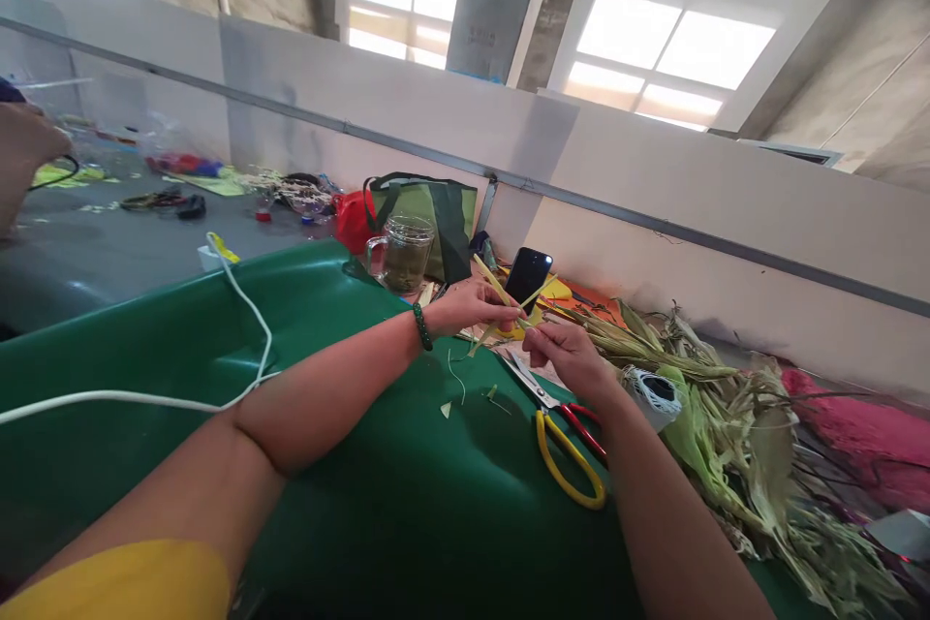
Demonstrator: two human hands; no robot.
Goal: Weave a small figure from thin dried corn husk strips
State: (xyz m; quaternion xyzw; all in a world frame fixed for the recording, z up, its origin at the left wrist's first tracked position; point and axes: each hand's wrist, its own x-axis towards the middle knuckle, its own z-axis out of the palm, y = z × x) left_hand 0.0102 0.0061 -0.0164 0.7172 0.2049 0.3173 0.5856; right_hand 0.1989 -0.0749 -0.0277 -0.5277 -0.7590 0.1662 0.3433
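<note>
Pale yellow-green strips of what looks like corn husk (pixel 492 279) cross between my two hands, with ends sticking out to the upper left and upper right. My left hand (pixel 472 303), a green bead bracelet (pixel 421 325) at its wrist, pinches them between thumb and fingers. Just to the right and a little lower, my right hand (pixel 573 360) is closed on the lower end of the strips. Under the right hand, scissors (pixel 563 450) with yellow and red handles lie on the green mat (pixel 407 504). Small scraps and a thread (pixel 456 376) lie beside them.
A heap of dried corn husks (pixel 727 436) and a roll of white string (pixel 658 394) lie on the right, near pink material (pixel 864 436). Behind stand a phone (pixel 529 273), a glass mug (pixel 407 257) and a green bag (pixel 454 213). A white cable (pixel 254 320) crosses the left side.
</note>
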